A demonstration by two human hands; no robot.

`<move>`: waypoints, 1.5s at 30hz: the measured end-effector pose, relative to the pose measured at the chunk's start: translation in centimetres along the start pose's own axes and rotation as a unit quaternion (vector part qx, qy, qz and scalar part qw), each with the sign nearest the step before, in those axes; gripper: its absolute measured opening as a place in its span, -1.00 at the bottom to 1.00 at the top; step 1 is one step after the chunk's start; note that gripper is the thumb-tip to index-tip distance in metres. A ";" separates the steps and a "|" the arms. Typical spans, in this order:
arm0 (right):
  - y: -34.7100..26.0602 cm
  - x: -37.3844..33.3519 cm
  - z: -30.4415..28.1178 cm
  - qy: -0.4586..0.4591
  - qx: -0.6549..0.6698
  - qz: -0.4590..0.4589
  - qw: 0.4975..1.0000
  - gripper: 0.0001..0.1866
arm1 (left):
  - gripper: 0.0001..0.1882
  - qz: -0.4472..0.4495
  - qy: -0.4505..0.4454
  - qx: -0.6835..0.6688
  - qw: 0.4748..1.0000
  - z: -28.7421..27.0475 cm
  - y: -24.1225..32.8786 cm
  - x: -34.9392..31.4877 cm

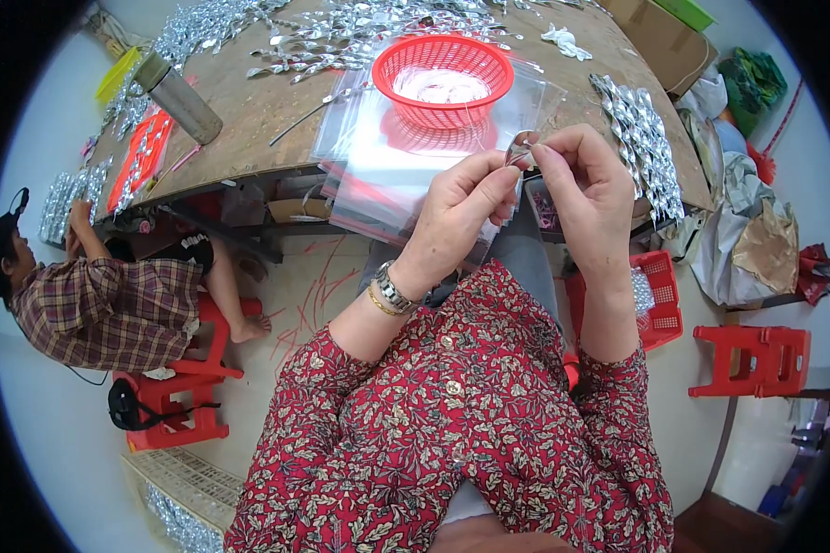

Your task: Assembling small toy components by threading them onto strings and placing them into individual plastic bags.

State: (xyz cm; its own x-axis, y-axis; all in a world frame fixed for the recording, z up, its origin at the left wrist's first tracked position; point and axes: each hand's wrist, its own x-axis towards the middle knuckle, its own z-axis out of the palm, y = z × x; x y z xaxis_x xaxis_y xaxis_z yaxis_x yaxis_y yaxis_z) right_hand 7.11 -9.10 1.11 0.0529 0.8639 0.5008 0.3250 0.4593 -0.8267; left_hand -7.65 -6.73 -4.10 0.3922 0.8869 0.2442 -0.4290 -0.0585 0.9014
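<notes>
Together, the left hand (463, 203) and right hand (588, 184) pinched 1 silvery strip (518, 147); a loosened grip could drop it.

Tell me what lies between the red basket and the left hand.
In the head view, clear plastic sheets lie between the red basket and left hand; a thin pale thread trails over them from the basket.

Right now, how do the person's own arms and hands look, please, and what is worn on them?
The red sleeves carry a cream leaf pattern and end short of the wrists. The left hand is gloveless; its wrist wears a silver-coloured link watch and a gold-coloured bracelet. The right hand is gloveless too, its wrist showing no band.
</notes>
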 end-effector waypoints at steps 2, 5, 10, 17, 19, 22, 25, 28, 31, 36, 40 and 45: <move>0.2 0.0 -0.1 -0.004 -0.002 0.013 1.000 -0.94 | -0.77 0.002 -0.009 -0.001 1.000 0.1 0.0 0.0; 0.3 0.1 -0.2 -0.009 0.000 0.028 1.000 -0.93 | -0.77 0.005 -0.006 0.006 1.000 0.3 -0.1 -0.1; 0.3 0.3 -0.6 -0.025 0.049 0.055 0.997 -0.90 | -0.77 0.003 -0.023 0.034 0.999 0.4 0.0 -0.1; 1.0 2.1 -2.5 -0.097 0.076 0.058 0.991 -0.91 | -0.76 0.035 -0.035 0.040 0.998 0.8 0.0 1.0; 1.4 2.7 -2.9 -0.101 0.073 0.040 0.991 -0.92 | -0.74 0.067 -0.007 0.060 0.996 0.8 -0.4 1.5; 1.8 3.1 -3.4 -0.098 0.056 0.011 0.994 -0.93 | -0.74 0.102 0.016 0.090 0.991 0.4 -0.8 2.0; 2.2 2.9 -3.3 -0.094 0.035 0.003 0.995 -0.95 | -0.75 0.106 0.015 0.093 0.990 0.1 -0.3 1.9; 2.7 2.3 -2.7 -0.107 0.032 0.005 0.994 -0.95 | -0.75 0.084 0.017 0.099 0.991 -0.3 -0.1 1.5; 3.3 1.5 -1.8 -0.120 0.041 0.013 0.992 -0.95 | -0.77 0.055 0.025 0.059 0.996 -0.5 0.0 1.4; 4.4 0.6 -0.7 -0.123 0.059 0.034 0.990 -0.96 | -0.85 0.071 0.053 0.017 0.996 -0.8 -0.7 1.2; 5.2 0.0 -0.6 -0.118 0.022 0.042 0.992 -0.97 | -0.90 0.053 0.060 -0.014 0.997 -0.9 -1.1 0.9; 4.9 -0.5 -0.8 -0.118 0.009 0.037 0.992 -0.98 | -0.93 0.017 0.058 -0.051 0.997 -0.8 -2.1 0.7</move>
State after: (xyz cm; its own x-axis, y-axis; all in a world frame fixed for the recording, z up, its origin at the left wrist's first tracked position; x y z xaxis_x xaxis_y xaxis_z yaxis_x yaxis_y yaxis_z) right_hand 9.40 -7.44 -3.05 -0.1474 0.9189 0.3659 0.3122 0.3943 -0.8644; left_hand -7.09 -5.62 -6.06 0.2821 0.9324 0.2260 -0.5233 -0.0479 0.8508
